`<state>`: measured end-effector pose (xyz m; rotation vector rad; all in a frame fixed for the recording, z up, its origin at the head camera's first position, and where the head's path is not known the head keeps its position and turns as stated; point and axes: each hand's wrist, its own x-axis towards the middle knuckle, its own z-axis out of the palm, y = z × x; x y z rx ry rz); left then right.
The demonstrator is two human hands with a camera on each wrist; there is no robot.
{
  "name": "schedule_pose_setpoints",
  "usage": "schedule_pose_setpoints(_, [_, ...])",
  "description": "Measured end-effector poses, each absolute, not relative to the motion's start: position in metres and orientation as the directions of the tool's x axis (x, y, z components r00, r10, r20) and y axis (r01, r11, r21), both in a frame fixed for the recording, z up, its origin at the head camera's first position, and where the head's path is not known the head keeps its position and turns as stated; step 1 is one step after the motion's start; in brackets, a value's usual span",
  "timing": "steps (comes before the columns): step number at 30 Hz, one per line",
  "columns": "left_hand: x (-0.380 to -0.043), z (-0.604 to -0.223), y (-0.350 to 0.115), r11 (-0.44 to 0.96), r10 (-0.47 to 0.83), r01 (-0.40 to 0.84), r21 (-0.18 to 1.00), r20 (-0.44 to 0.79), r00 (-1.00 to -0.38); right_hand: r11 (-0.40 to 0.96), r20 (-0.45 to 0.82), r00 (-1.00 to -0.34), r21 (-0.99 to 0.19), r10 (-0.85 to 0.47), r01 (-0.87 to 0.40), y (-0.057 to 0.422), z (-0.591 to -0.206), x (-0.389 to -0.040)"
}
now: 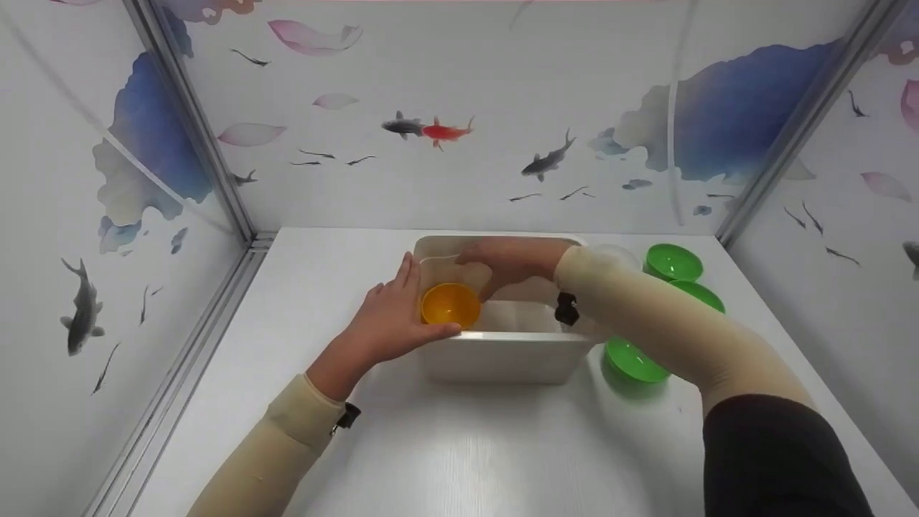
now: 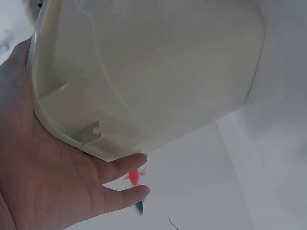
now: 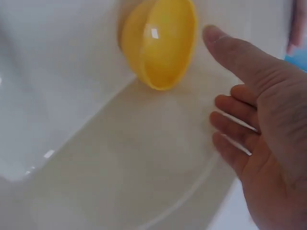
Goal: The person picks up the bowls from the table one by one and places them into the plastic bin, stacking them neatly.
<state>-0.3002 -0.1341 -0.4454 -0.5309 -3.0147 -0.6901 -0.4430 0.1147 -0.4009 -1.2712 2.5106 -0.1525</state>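
Left hand (image 1: 385, 316) spread against one tub (image 1: 511, 359), the loose right hand (image 1: 513, 261) hangs between one yellow bowl (image 1: 451, 307) and three green bowls (image 1: 637, 360).

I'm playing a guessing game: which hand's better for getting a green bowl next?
Probably the right hand: it's empty and nearer the green bowls, while the left hand is on the bin's rim.
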Motion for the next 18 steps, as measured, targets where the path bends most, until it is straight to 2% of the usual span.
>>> schedule_pose_setpoints(7, [-0.299, -0.444, -0.133, 0.843, 0.31, 0.304, 0.444, 0.061, -0.949, 0.632, -0.1, -0.641, -0.334, -0.761, -0.699, 0.145, -0.355, -0.427])
schedule_pose_setpoints(13, [-0.3, -0.443, -0.132, 0.843, 0.305, 0.299, 0.448, 0.06, -0.95, 0.598, 0.045, -0.652, -0.357, -0.757, -0.718, 0.182, -0.343, -0.415])
schedule_pose_setpoints(18, [-0.3, -0.443, -0.132, 0.843, 0.307, 0.301, 0.447, 0.061, -0.95, 0.551, 0.155, -0.658, -0.426, -0.737, -0.718, 0.213, -0.34, -0.402])
